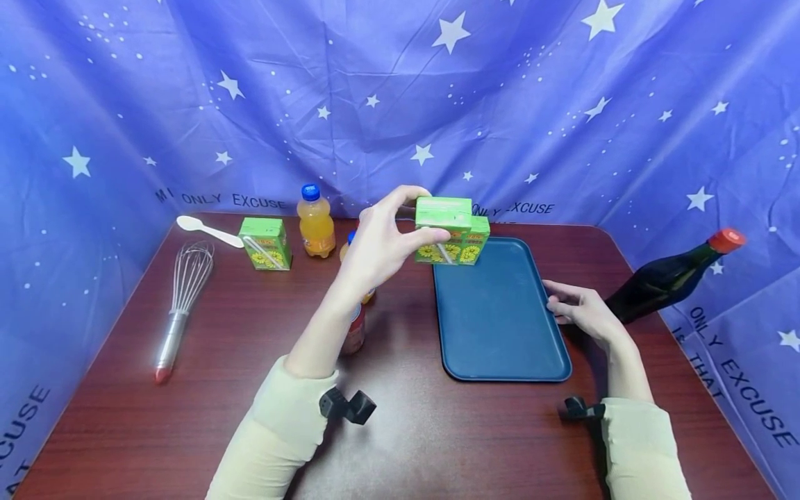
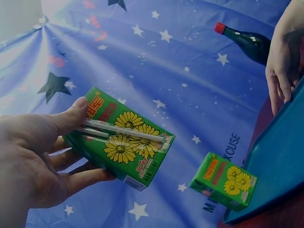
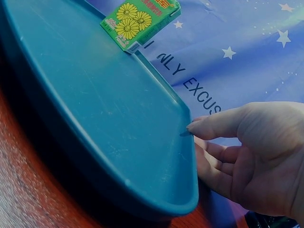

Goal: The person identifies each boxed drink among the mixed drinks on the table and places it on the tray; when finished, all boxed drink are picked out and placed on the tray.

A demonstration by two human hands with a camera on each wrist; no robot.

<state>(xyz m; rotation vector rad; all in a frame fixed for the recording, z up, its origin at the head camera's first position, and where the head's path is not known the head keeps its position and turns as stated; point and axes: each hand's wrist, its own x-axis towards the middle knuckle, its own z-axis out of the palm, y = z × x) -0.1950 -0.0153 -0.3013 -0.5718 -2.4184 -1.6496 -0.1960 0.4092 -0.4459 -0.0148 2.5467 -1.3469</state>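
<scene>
My left hand (image 1: 381,239) grips a green drink carton (image 2: 126,137) with yellow flowers and a straw on its front, thumb on one side and fingers on the other. It is raised off the table in the left wrist view. Behind it, a second green carton (image 1: 478,239) stands at the far left corner of the blue tray (image 1: 500,319). At the tray's right side, my right hand (image 1: 581,309) holds the rim, with the thumb on the edge and the fingers curled along the outer side, as the right wrist view shows (image 3: 251,161).
A dark bottle (image 1: 662,281) with a red cap stands right of the tray. At left are a whisk (image 1: 181,305), a white spoon (image 1: 209,230), another green carton (image 1: 265,244) and an orange juice bottle (image 1: 317,226). My left arm partly hides a red container (image 1: 354,335) and another bottle.
</scene>
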